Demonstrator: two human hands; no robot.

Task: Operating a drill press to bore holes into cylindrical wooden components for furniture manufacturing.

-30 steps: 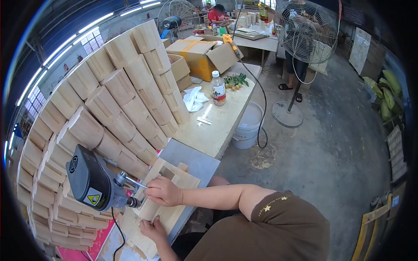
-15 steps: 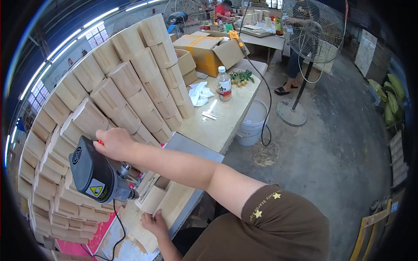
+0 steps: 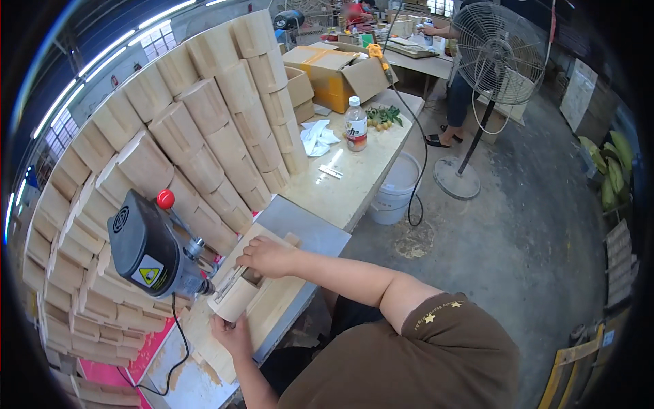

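Observation:
A hollowed wooden block (image 3: 236, 298) with a curved side lies tilted on a wooden board, under the chuck of a small bench drill press (image 3: 146, 249). At the block's near end my left hand (image 3: 233, 335) is closed, its fingers curled against the wood. My right hand (image 3: 269, 257) bends over the far end, fingers closed on its edge; part of the grip is hidden. The drill press lever ends in a red ball knob (image 3: 165, 199), which no hand touches.
Tall stacks of similar wooden blocks (image 3: 204, 109) rise on the left, close to the drill. Farther along the table stand a plastic bottle (image 3: 355, 126), white tissue (image 3: 317, 138) and a cardboard box (image 3: 327, 71). A white bucket (image 3: 397, 187) and a standing fan (image 3: 487, 102) are to the right.
My right hand has let go of the drill press lever and come down to the block's far end. The red knob is now uncovered. The block's near end appears raised and tilted.

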